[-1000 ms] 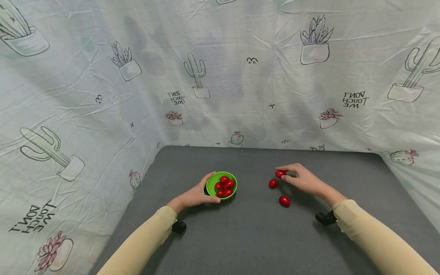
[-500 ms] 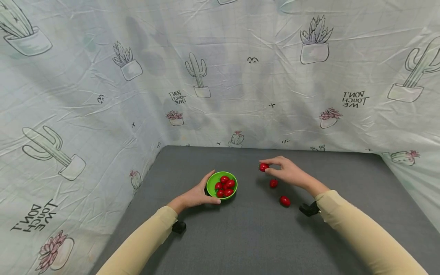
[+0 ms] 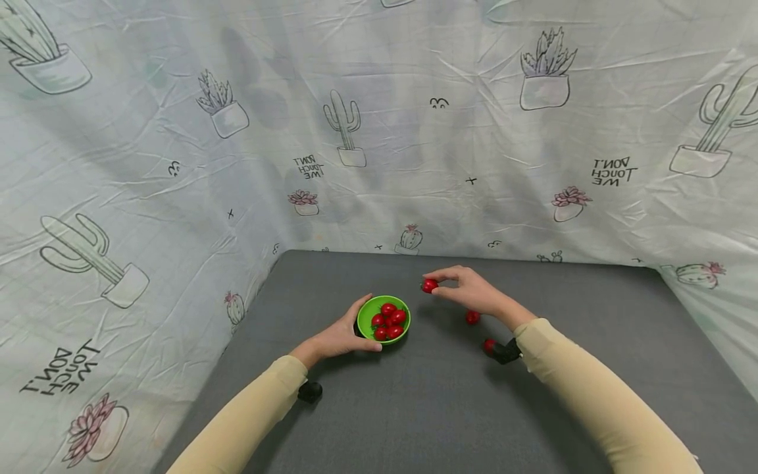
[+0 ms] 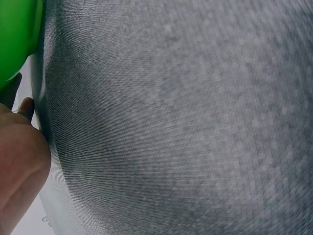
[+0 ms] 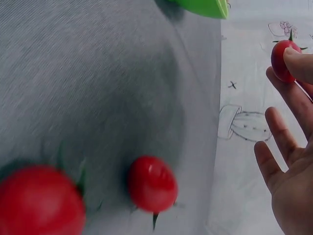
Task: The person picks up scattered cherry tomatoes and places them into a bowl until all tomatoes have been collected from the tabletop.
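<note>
My left hand (image 3: 337, 339) grips a small green bowl (image 3: 367, 309) from its left side, thumb at the near edge and fingers at the far one. Several red cherry tomatoes (image 3: 395, 316) lie inside the bowl. To the right of it, my right hand (image 3: 474, 293) pinches one cherry tomato (image 5: 279, 63) between thumb and index finger, raised above the table, its green stem showing. The other fingers of that hand are spread in the right wrist view. Two more cherry tomatoes lie on the table: one (image 3: 472, 317) below the hand, another (image 3: 489, 346) partly covered by the wrist camera.
A dark grey cloth covers the table (image 3: 391, 408). Behind it and to the left hangs a pale curtain (image 3: 408, 131) printed with cacti. A black wrist camera (image 3: 506, 352) hangs under the right forearm, another (image 3: 310, 392) under the left.
My right hand has lifted a cherry tomato from beside another one and carried it left toward the bowl. My left hand and the bowl have stayed in place.
</note>
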